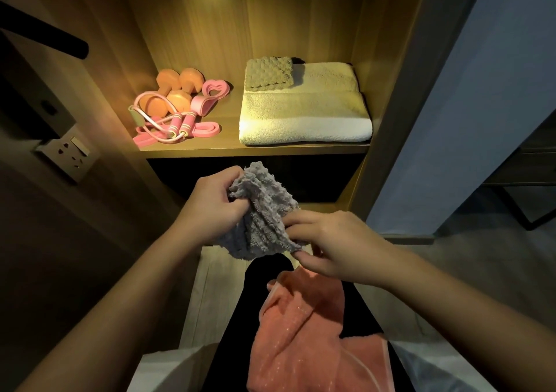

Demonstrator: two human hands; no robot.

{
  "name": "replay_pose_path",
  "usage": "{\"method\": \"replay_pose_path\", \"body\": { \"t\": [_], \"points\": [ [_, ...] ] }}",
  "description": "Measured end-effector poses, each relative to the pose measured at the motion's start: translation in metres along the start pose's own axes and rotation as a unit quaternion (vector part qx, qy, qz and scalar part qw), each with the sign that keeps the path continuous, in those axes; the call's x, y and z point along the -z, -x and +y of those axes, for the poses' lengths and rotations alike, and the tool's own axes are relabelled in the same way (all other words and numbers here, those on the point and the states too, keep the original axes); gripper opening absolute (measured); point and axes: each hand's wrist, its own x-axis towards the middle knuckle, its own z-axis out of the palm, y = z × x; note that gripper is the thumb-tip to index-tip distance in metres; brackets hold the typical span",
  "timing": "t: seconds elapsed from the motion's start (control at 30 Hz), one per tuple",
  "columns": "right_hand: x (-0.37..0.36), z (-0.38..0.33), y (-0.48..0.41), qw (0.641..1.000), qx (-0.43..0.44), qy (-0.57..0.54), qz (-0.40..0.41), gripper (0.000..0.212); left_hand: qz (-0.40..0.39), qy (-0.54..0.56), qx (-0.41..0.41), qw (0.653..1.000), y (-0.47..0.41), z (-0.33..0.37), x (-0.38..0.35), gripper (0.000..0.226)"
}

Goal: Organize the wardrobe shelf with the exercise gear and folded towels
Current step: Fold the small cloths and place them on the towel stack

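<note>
- A coral-pink terry towel (304, 331) is seen nearest of all, draped loosely and unfolded over the person's black-clad lap (228, 325), well below and in front of the lit wooden wardrobe shelf (228, 122).
- A small fluffy grey microfibre towel (261, 211) is held in the air just below and in front of the shelf's front edge. It is bunched and not on the shelf.
- The grey towel's upper left part is gripped by the left hand (210, 205). The fingers are curled into the pile, and the cloth rises above the knuckles towards the shelf.
- The towel's lower right edge is pinched by the right hand (334, 241) between thumb and fingertips, so that most of the cloth lies between the two hands.
- On the right half of the shelf a large folded white terry towel (304, 115) is laid flat, reaching almost to the front edge.
- A small folded beige waffle-textured cloth (269, 72) is placed on the white towel's back left corner.
- On the left half of the shelf a pink skipping rope with striped handles (168, 124) is coiled near the front.
- Behind it two orange hexagonal-ended dumbbells (176, 89) are grouped, with pink looped resistance bands (215, 90) just beside them.
</note>
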Motion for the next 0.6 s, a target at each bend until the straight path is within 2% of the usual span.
{"method": "replay_pose_path", "body": {
  "t": [0.07, 0.17, 0.2, 0.3, 0.4, 0.5, 0.57, 0.6],
  "points": [
    [0.002, -0.001, -0.006, 0.996, -0.02, -0.07, -0.058, 0.032, 0.004, -0.02, -0.025, 0.999, -0.001, 0.004, -0.001, 0.011],
    [0.009, 0.0, -0.013, 0.987, -0.037, -0.058, -0.143, 0.046, -0.003, -0.082, -0.078, 0.994, -0.001, 0.01, -0.002, 0.014],
    [0.012, 0.0, -0.014, 0.987, -0.033, -0.047, -0.148, 0.044, -0.004, -0.095, -0.093, 0.991, -0.002, 0.011, -0.002, 0.017],
    [0.017, 0.0, -0.015, 0.99, -0.046, -0.061, -0.122, 0.021, 0.012, -0.089, -0.115, 0.989, -0.003, 0.012, 0.001, 0.025],
    [0.014, 0.006, -0.015, 0.99, -0.051, -0.045, -0.121, 0.014, 0.032, -0.089, -0.123, 0.988, -0.005, 0.012, 0.006, 0.021],
    [0.018, 0.007, -0.011, 0.984, -0.031, -0.123, -0.123, 0.038, 0.052, -0.117, -0.13, 0.983, -0.008, 0.013, 0.014, 0.012],
    [0.027, 0.007, -0.011, 0.981, -0.037, -0.156, -0.107, 0.058, 0.062, -0.131, -0.125, 0.982, -0.011, 0.014, 0.019, 0.015],
    [0.029, 0.008, -0.012, 0.98, -0.04, -0.16, -0.107, 0.058, 0.063, -0.141, -0.122, 0.98, -0.012, 0.014, 0.02, 0.017]
  ]
}}
